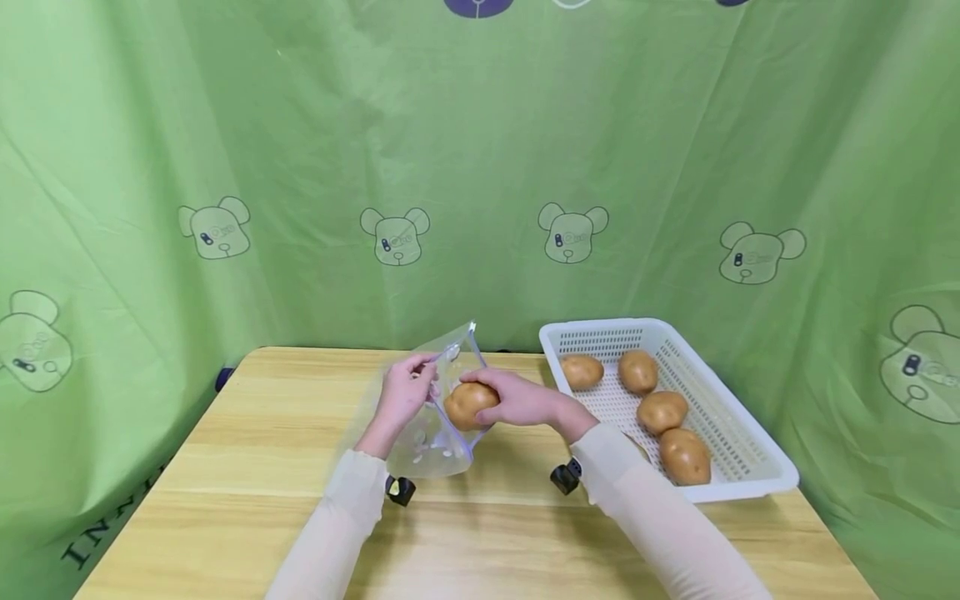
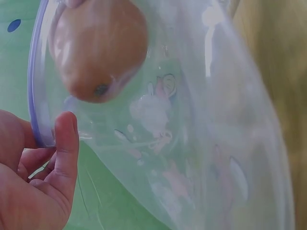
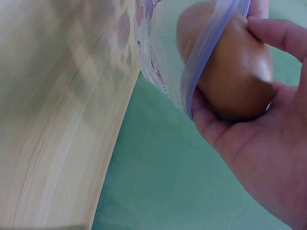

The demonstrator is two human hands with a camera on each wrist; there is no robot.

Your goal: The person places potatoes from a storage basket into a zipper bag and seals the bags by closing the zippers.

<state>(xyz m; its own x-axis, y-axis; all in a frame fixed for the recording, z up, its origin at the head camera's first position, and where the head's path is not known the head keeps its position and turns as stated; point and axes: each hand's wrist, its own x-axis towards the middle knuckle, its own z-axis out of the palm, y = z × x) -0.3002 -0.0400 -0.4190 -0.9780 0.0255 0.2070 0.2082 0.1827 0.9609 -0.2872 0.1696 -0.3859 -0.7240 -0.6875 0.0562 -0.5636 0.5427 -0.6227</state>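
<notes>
Potato (image 1: 468,402) sits in your right hand (image 1: 517,398), your fingers curled over its top as it passes the mouth of the clear zip bag (image 1: 435,417); about half of it is past the bag's purple zip rim. Your right wrist view shows the rim lying across the potato (image 3: 230,72), with your palm cupped beneath it. Your left hand (image 1: 405,392) pinches the bag's rim at its upper edge, holding the mouth open above the desk (image 1: 247,467); in your left wrist view your thumb (image 2: 64,143) presses against the purple strip beside the potato seen through the plastic. Just to your right a white basket (image 1: 750,450) stands on the desk with four more potatoes (image 1: 660,410) lying in it.
</notes>
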